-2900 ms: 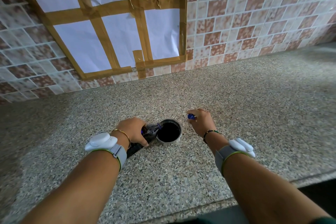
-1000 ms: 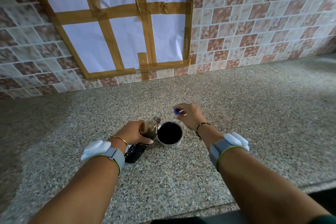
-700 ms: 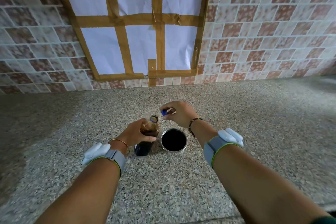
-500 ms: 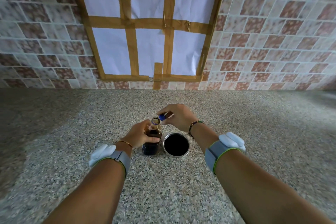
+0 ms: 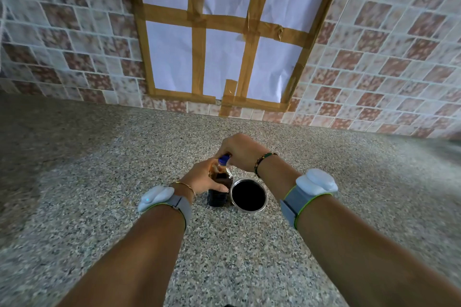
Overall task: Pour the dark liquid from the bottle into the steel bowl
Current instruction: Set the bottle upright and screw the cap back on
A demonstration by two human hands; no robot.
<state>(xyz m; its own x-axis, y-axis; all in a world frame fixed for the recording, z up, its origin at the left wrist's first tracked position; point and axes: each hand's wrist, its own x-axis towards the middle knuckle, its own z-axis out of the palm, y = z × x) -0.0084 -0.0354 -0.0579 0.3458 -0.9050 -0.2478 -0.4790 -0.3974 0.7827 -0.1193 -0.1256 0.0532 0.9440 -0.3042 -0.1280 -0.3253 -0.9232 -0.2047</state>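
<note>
A small clear bottle [image 5: 220,189] with dark liquid in its lower part stands upright on the granite counter [image 5: 99,182]. My left hand [image 5: 199,178] is wrapped around its middle. My right hand [image 5: 240,151] pinches a blue cap [image 5: 223,159] that sits on the bottle's mouth. Touching the bottle's right side is the steel bowl [image 5: 248,195], round and full of dark liquid. The bottle's neck is partly hidden by my fingers.
A tiled wall [image 5: 374,57] rises behind the counter, with white paper sheets [image 5: 219,62] taped on it in brown tape. Both wrists carry grey bands with white pods. The counter's front edge lies below the frame.
The bottle has gone from tilted over the bowl to upright beside it. My right hand has brought the blue cap from the right onto the bottle's mouth. The camera has tilted.
</note>
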